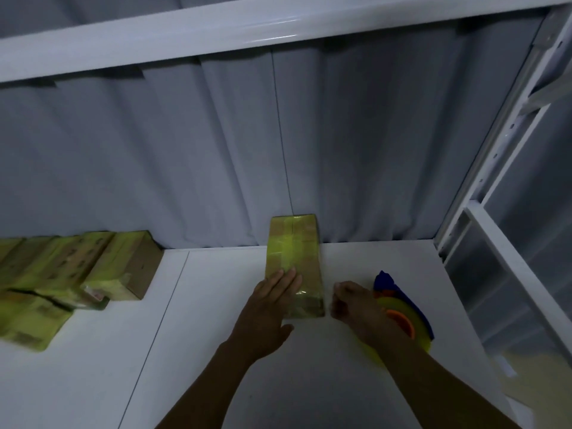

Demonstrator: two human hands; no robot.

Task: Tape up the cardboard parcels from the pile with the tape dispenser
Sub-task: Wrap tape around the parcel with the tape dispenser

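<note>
A long cardboard parcel [293,252] crossed with yellow tape lies on the white table [216,351], its far end against the grey curtain. My left hand [269,308] rests flat on the parcel's near left part, fingers straight. My right hand [356,305] sits just right of the parcel's near end, fingers curled round the tape dispenser [399,314], a blue frame with an orange hub and a yellow tape roll; my wrist hides most of it.
A pile of several yellow-taped cardboard parcels [77,270] lies at the table's left. A grey curtain [278,150] hangs behind the table. White metal shelf posts [501,181] stand at the right, with a white beam overhead.
</note>
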